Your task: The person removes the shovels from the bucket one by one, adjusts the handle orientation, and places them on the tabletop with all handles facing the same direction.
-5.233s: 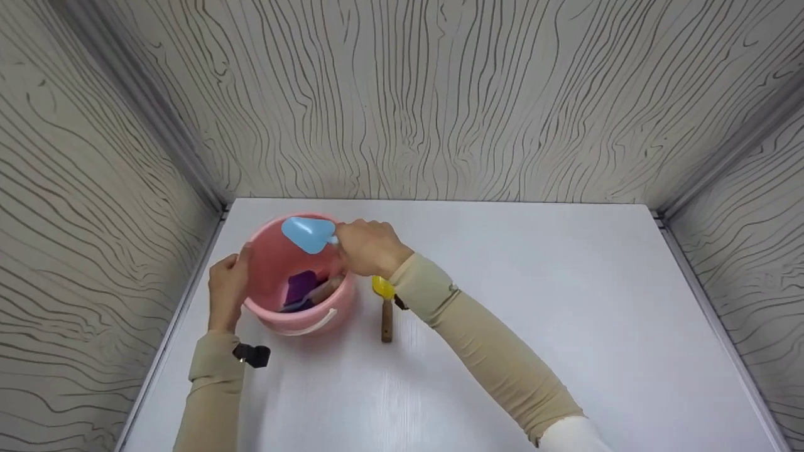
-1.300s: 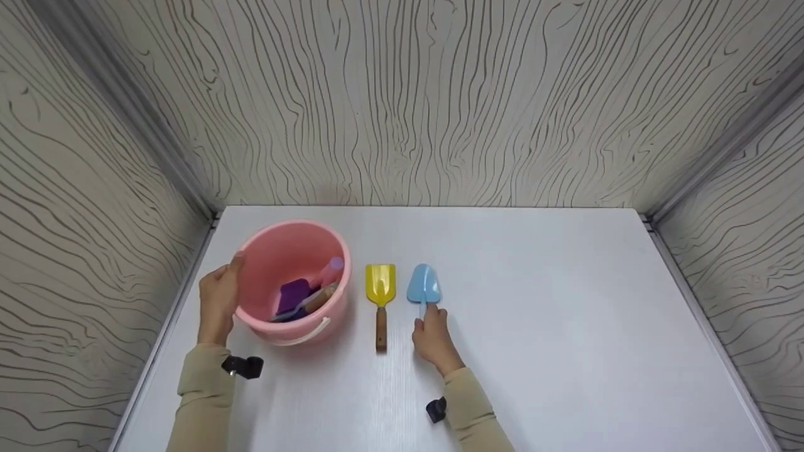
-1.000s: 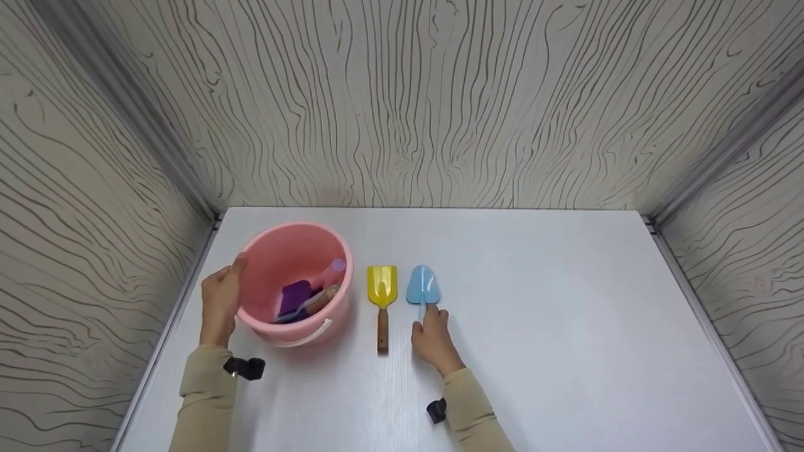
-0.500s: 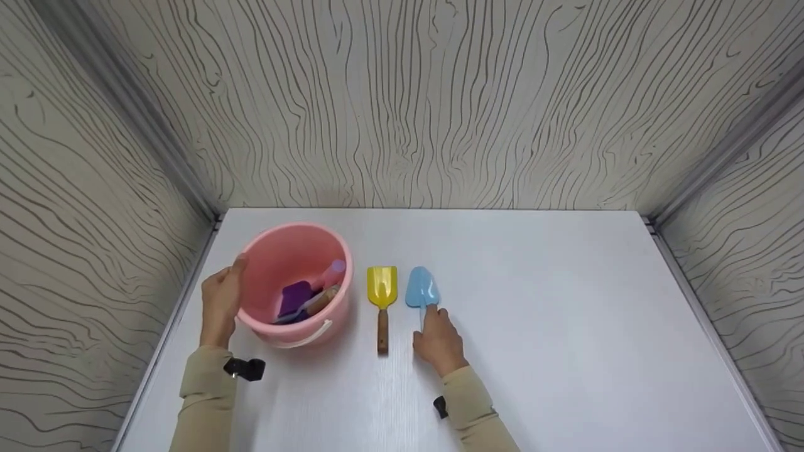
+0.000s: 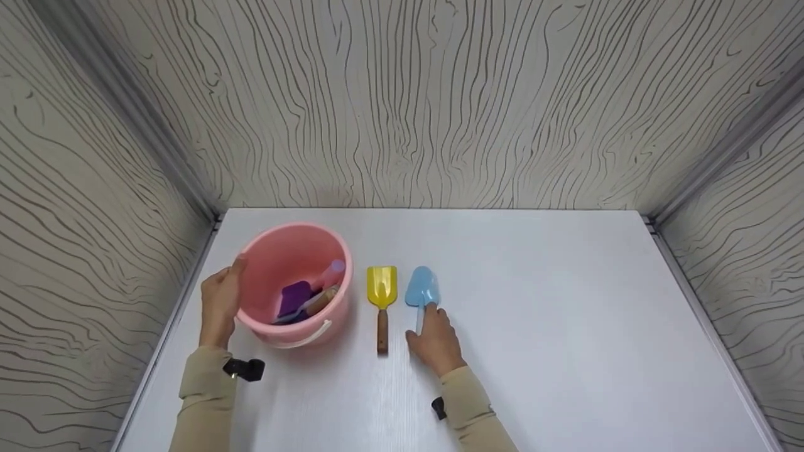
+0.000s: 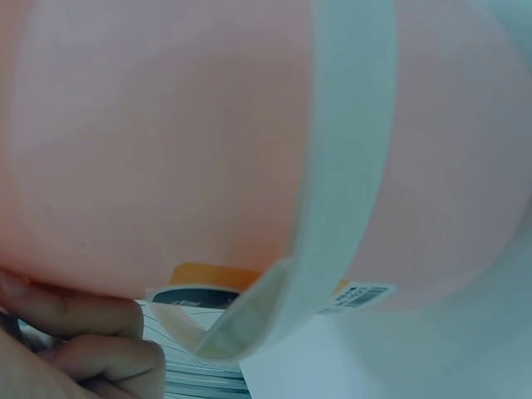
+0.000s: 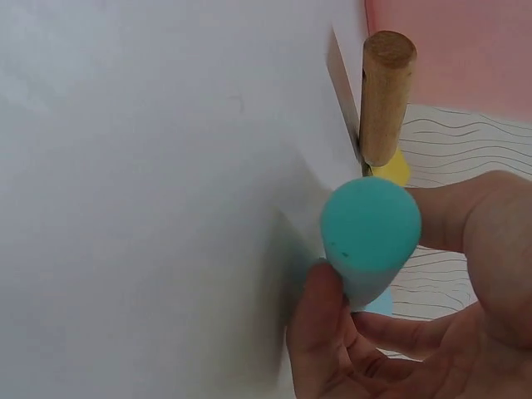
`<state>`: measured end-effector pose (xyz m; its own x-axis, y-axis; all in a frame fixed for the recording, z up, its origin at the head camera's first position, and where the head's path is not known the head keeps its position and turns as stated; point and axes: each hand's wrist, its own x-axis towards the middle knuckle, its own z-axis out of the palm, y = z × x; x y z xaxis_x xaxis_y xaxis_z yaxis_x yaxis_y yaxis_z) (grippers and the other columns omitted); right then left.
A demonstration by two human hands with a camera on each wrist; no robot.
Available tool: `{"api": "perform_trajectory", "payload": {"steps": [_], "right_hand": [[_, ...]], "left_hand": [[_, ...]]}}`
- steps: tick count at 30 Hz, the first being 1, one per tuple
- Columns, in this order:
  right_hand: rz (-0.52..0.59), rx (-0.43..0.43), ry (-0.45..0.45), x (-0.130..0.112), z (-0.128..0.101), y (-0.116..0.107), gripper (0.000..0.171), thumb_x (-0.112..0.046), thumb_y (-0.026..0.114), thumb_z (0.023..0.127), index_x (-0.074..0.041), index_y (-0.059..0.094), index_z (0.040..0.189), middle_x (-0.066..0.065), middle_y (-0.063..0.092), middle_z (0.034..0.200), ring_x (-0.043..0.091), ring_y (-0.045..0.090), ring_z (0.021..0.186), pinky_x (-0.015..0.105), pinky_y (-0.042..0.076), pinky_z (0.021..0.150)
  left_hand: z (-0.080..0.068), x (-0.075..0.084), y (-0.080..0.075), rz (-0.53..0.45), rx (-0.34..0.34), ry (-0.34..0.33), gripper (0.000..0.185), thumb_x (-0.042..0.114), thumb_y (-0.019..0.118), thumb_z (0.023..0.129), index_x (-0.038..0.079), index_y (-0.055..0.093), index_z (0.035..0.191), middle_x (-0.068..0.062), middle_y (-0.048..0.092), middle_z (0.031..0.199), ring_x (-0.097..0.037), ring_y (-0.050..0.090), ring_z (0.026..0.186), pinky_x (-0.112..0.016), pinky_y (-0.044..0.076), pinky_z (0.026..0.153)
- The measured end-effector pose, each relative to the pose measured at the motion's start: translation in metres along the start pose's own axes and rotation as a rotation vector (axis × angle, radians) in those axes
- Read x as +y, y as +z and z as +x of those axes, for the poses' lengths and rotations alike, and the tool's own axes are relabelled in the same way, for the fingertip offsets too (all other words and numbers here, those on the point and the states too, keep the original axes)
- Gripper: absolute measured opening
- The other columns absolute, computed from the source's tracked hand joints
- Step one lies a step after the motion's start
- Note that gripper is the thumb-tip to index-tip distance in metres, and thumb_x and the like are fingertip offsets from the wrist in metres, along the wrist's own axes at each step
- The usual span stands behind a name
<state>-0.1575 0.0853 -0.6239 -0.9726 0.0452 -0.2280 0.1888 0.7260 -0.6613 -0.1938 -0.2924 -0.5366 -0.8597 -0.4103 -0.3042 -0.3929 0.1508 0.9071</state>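
In the head view, a pink bucket [image 5: 295,238] stands tilted at the left. My left hand [image 5: 220,301] grips its left rim, thumb at the edge; curled fingers [image 6: 100,320] show beside its wall in the left wrist view. Inside lie a purple piece [image 5: 295,295], a wooden-handled tool [image 5: 321,301] and a pink tool with a lilac end [image 5: 337,266], all partly hidden. My right hand [image 5: 438,342] holds the handle of a light blue toy shovel [image 5: 422,285] lying on the table. Its teal handle end [image 7: 371,223] sits between thumb and fingers.
A yellow toy shovel [image 5: 382,285] with a wooden handle lies between the bucket and the blue shovel. The bucket's white carrying handle [image 5: 308,338] hangs down its front. Wood-patterned walls [image 5: 402,113] bound the white table [image 5: 565,314] at the back and sides.
Earlier my right hand held the blue shovel over the bucket; now that shovel lies right of the yellow one. Over the last second my right thumb has shifted slightly left; my left hand stays put.
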Motion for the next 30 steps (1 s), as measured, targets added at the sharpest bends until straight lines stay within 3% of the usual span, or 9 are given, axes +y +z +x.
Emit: {"api": "perform_trajectory", "payload": {"steps": [4, 11, 16, 23, 30], "right_hand": [[0.034, -0.032, 0.019, 0.002, -0.003, 0.002, 0.071, -0.022, 0.077, 0.098, 0.01, 0.043, 0.151, 0.03, 0.057, 0.134, 0.049, 0.062, 0.126, 0.063, 0.053, 0.104], [-0.047, 0.014, 0.014, -0.008, 0.007, -0.018, 0.064, -0.029, 0.078, 0.098, 0.007, 0.052, 0.145, 0.023, 0.063, 0.124, 0.04, 0.068, 0.112, 0.058, 0.058, 0.095], [-0.063, 0.061, -0.088, -0.028, 0.02, -0.04, 0.054, -0.028, 0.077, 0.1, 0.004, 0.058, 0.139, 0.019, 0.067, 0.118, 0.036, 0.072, 0.107, 0.054, 0.061, 0.09], [-0.092, 0.075, -0.256, -0.067, 0.038, -0.065, 0.044, -0.026, 0.072, 0.104, -0.001, 0.062, 0.139, 0.013, 0.068, 0.114, 0.027, 0.069, 0.096, 0.045, 0.06, 0.08], [-0.124, 0.105, -0.42, -0.102, 0.042, -0.078, 0.04, -0.026, 0.069, 0.105, -0.003, 0.063, 0.138, 0.012, 0.07, 0.119, 0.026, 0.069, 0.097, 0.043, 0.06, 0.081]], "left_hand": [[-0.001, -0.002, -0.002, 0.016, -0.003, -0.006, 0.058, 0.059, 0.055, 0.107, 0.003, 0.072, 0.105, -0.003, 0.071, 0.091, -0.013, 0.068, 0.077, -0.026, 0.057, 0.062], [-0.002, 0.0, 0.002, 0.028, 0.018, 0.038, 0.06, 0.064, 0.055, 0.104, 0.012, 0.061, 0.076, -0.003, 0.066, 0.085, -0.017, 0.062, 0.08, -0.026, 0.053, 0.065], [-0.001, 0.003, 0.001, 0.036, 0.01, 0.034, 0.061, 0.064, 0.054, 0.105, 0.009, 0.063, 0.081, -0.008, 0.069, 0.094, -0.018, 0.064, 0.085, -0.027, 0.055, 0.068], [0.001, 0.003, 0.001, 0.043, 0.005, 0.02, 0.065, 0.063, 0.052, 0.106, 0.001, 0.071, 0.111, -0.011, 0.071, 0.105, -0.017, 0.066, 0.091, -0.024, 0.056, 0.072], [0.001, 0.001, 0.0, 0.028, 0.006, 0.013, 0.062, 0.064, 0.056, 0.105, 0.005, 0.069, 0.094, -0.008, 0.072, 0.096, -0.018, 0.067, 0.085, -0.028, 0.058, 0.07]]}}
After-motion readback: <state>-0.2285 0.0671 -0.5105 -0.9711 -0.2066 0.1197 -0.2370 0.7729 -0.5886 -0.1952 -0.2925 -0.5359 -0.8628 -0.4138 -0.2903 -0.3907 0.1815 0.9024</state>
